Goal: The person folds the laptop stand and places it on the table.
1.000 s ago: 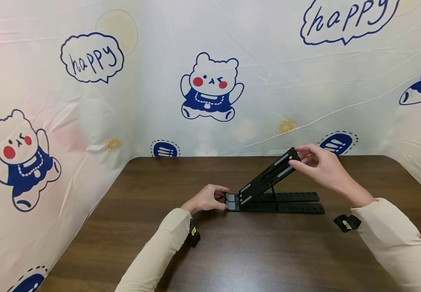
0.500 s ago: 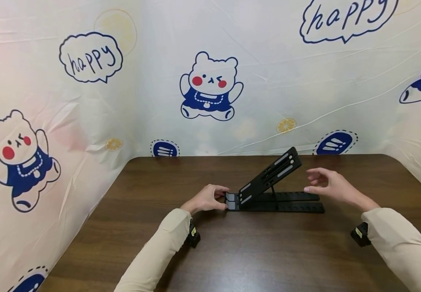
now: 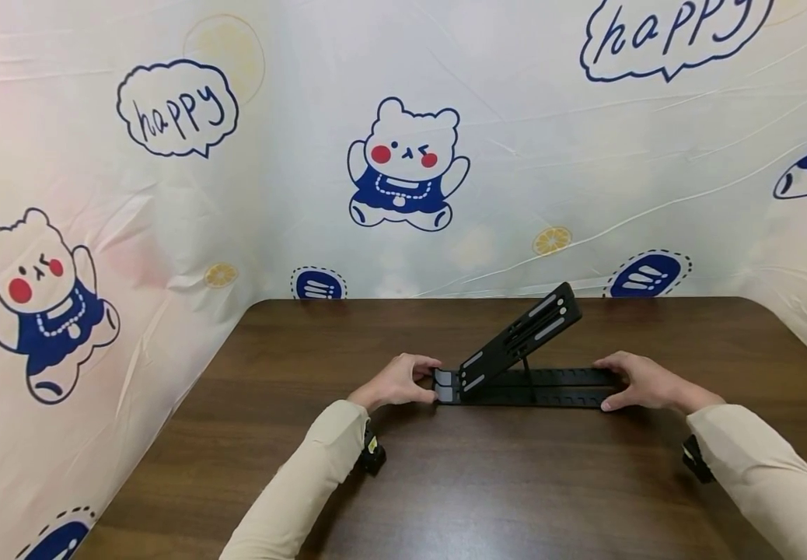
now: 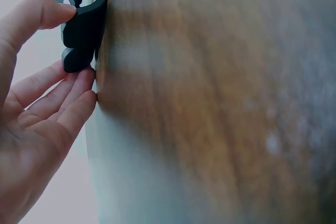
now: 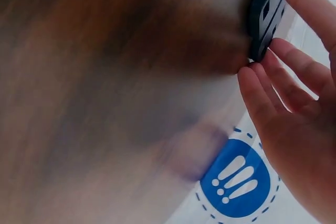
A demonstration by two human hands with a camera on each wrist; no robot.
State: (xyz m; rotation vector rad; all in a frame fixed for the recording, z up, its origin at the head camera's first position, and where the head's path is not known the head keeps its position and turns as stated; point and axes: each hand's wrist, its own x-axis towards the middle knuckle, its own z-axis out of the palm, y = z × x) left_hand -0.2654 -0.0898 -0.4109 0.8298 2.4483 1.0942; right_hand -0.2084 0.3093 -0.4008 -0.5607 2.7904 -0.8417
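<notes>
A black folding laptop stand [image 3: 515, 344] with grey pads stands on the table. Its two notched base rails lie flat, and the upper panel slants up to the right on a thin strut. At the left end my left hand [image 3: 398, 383] pinches the grey-padded lips, thumb on the near side and fingers on the far side. My right hand [image 3: 644, 383] spans the rails' right end the same way. The left wrist view has the thumb [image 4: 55, 13] against the stand's black lip [image 4: 84, 30]. In the right wrist view, fingers [image 5: 257, 95] meet the rail tip [image 5: 261, 30].
The brown wooden table [image 3: 487, 490] runs back to a pale printed curtain [image 3: 515, 179] with bear drawings. Small black cameras sit at both cuffs, one by the left sleeve [image 3: 319, 459] and one by the right sleeve [image 3: 760, 459].
My right hand has let go of the raised panel's top and come down to the base rails' right end. The panel stays slanted on its strut; my left hand has stayed put.
</notes>
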